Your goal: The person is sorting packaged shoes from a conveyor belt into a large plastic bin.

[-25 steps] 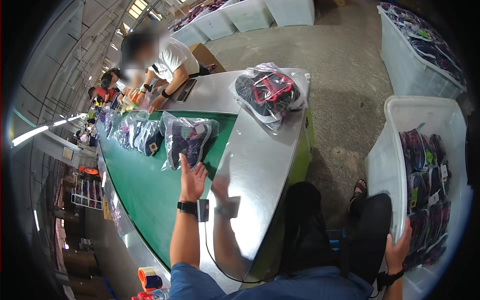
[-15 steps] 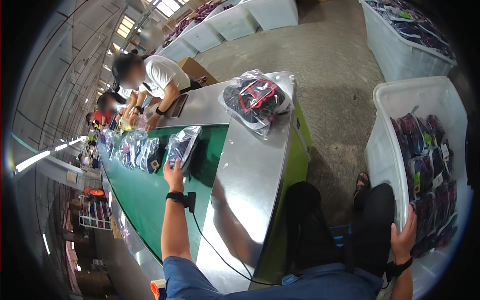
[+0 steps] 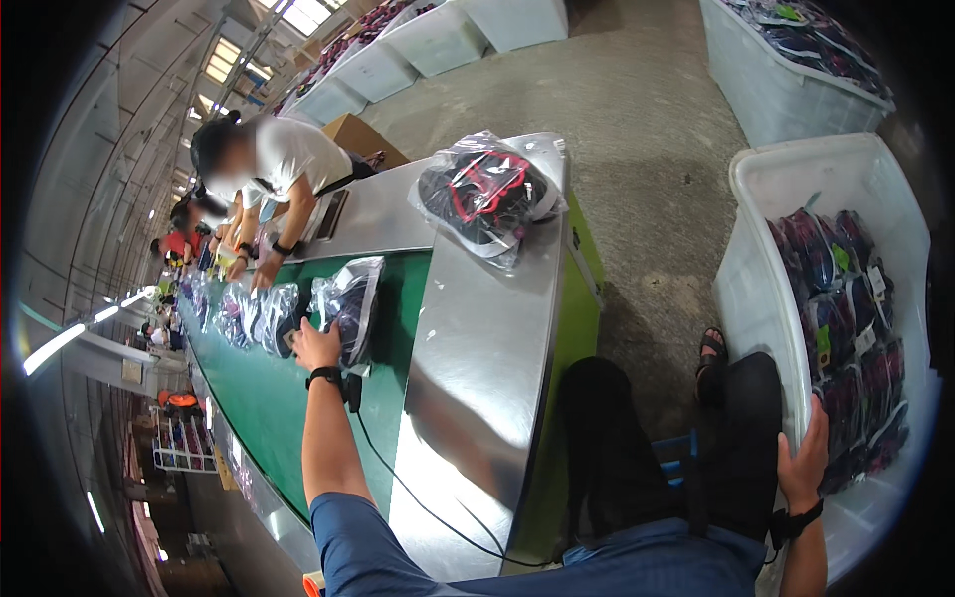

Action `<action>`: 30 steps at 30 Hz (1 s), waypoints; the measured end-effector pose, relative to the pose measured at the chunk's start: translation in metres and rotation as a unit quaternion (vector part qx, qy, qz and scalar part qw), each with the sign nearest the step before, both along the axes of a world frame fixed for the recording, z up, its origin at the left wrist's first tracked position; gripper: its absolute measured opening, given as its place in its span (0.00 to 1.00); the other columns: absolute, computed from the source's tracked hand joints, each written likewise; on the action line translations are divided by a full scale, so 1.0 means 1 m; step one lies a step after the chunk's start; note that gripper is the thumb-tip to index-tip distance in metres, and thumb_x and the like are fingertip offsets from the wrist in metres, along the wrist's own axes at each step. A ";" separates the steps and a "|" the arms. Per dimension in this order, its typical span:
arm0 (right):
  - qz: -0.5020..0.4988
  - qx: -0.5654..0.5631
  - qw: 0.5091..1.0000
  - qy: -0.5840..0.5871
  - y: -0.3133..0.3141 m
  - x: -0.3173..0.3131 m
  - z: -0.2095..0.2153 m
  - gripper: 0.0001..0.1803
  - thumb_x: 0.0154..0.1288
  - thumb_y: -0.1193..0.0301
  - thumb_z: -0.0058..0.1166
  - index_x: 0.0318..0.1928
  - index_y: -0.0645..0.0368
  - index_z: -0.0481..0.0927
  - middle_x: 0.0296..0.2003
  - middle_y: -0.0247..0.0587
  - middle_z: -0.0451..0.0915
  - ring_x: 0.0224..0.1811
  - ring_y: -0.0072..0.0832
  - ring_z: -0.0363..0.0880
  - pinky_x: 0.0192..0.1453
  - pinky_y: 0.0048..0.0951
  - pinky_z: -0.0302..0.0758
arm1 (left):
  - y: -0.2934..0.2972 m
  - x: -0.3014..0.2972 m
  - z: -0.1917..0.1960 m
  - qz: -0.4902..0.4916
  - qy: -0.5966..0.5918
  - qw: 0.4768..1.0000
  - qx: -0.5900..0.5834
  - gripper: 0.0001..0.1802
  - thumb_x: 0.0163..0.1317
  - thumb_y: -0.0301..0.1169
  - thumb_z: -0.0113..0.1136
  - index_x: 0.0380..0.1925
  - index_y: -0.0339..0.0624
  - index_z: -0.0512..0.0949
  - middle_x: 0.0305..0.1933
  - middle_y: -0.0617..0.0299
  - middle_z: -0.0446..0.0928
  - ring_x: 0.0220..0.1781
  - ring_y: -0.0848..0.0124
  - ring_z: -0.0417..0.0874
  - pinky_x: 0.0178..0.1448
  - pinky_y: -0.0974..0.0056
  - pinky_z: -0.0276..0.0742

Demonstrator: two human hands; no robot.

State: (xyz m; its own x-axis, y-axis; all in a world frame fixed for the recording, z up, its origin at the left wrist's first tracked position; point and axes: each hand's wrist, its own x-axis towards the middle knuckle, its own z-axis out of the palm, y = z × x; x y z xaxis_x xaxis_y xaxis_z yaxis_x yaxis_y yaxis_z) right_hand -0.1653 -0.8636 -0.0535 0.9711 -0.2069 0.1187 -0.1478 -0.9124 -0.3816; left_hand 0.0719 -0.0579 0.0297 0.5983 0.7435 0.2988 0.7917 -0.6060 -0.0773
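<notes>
My left hand (image 3: 316,345) reaches over the green conveyor belt (image 3: 269,393), its fingers apart. It touches the lower end of a clear plastic bag (image 3: 346,303) with dark navy items that look like stacked caps. Just left of it lies another clear bag of dark items (image 3: 279,320), close to my fingertips. At the far right, my right hand (image 3: 804,463) grips the near rim of a white plastic bin (image 3: 756,298), thumb on one side and fingers on the other. Rows of bagged dark items (image 3: 836,338) fill part of that bin.
A bagged black-and-red bundle (image 3: 487,199) rests on the metal tabletop (image 3: 477,368). Across the belt, a co-worker in white (image 3: 298,154) handles bags, beside a dark flat object (image 3: 333,214). Another filled bin (image 3: 796,80) stands behind mine. A cable (image 3: 398,473) runs from my left wrist.
My left hand has shifted slightly left, to the gap between two bags. The nearest bag sits closer to the row. The co-worker leans farther over the belt; my right hand stays on the bin.
</notes>
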 end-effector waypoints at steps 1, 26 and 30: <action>0.017 0.003 1.000 -0.003 0.000 0.005 0.000 0.44 0.62 0.74 0.61 0.78 0.63 0.58 0.70 0.60 0.68 0.72 0.58 0.67 0.75 0.50 0.66 | 0.039 -0.016 -0.008 -0.028 -0.036 0.999 -0.013 0.53 0.57 0.57 0.74 0.77 0.49 0.63 0.78 0.44 0.66 0.79 0.40 0.63 0.77 0.45 0.64; 0.028 0.047 0.998 -0.019 -0.002 0.010 0.000 0.45 0.63 0.71 0.61 0.79 0.61 0.57 0.68 0.60 0.68 0.70 0.61 0.69 0.71 0.51 0.70 | -0.097 -0.130 0.014 -0.425 -0.144 0.887 -0.109 0.39 0.51 0.31 0.82 0.62 0.39 0.72 0.63 0.56 0.69 0.40 0.73 0.75 0.39 0.66 0.74; 0.022 0.046 0.999 -0.013 -0.004 0.007 0.000 0.46 0.63 0.71 0.62 0.80 0.59 0.56 0.68 0.58 0.68 0.70 0.60 0.68 0.71 0.51 0.70 | -0.068 -0.106 0.019 -0.245 -0.215 0.857 -0.399 0.27 0.65 0.45 0.75 0.48 0.39 0.71 0.39 0.67 0.74 0.25 0.81 0.67 0.26 0.72 0.62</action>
